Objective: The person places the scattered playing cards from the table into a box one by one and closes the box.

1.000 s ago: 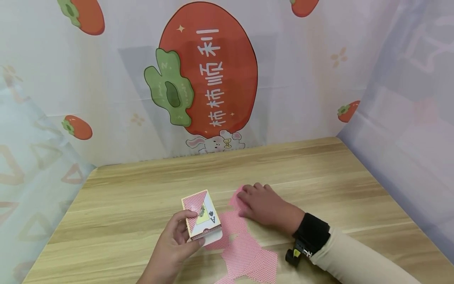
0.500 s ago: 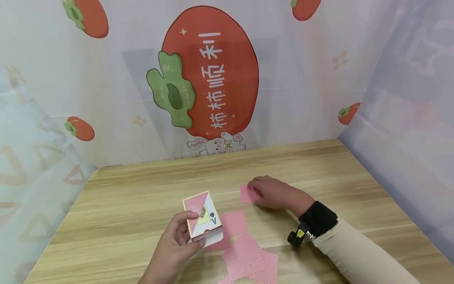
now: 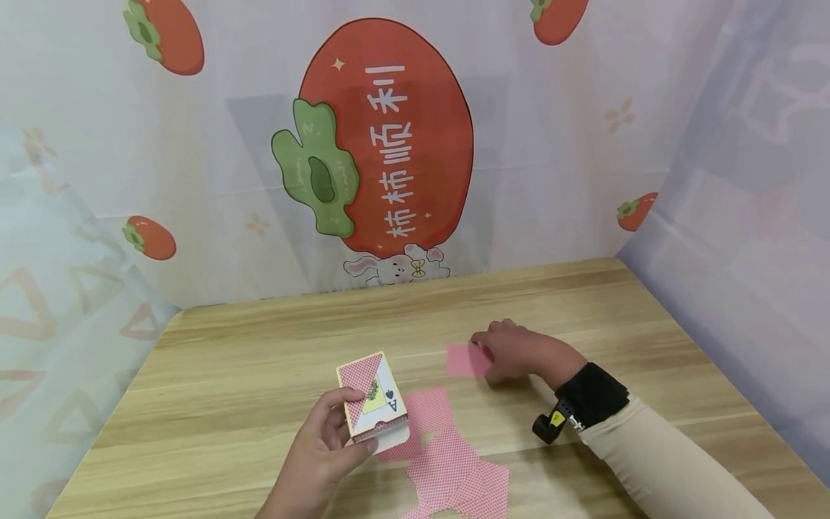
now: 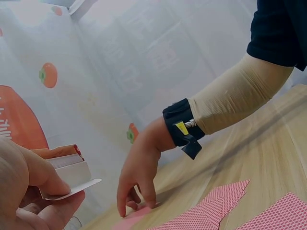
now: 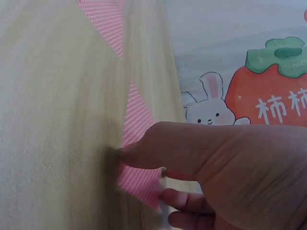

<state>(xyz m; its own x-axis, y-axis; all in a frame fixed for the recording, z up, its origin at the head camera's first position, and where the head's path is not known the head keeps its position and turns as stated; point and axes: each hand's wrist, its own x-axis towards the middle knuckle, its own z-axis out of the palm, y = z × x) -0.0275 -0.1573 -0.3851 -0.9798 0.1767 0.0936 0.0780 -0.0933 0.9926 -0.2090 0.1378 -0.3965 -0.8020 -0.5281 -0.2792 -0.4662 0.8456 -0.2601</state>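
My left hand [image 3: 322, 441] grips a playing-card box [image 3: 372, 389] above the table, fingers and thumb on its sides. An ace of spades and a red check pattern are printed on its face. The box's end flap [image 4: 74, 188] hangs open, and the edges of a stack show inside in the left wrist view. My right hand [image 3: 521, 355] is at a single red-backed playing card [image 3: 463, 360] lying face down. Its thumb and fingers pinch the card by its edges, close on the tabletop; the right wrist view shows the card [image 5: 138, 184] around the thumb tip.
Several red-backed playing cards [image 3: 444, 461] lie overlapping, face down, in front of and right of the box. The wooden table [image 3: 253, 389] meets a printed cloth backdrop [image 3: 519, 180] at the back and cloth on both sides. A strapped camera [image 3: 550, 427] sits on the right wrist.
My right hand has slid the single card away from the other cards, to the right across the table. The left hand keeps the box almost in place.
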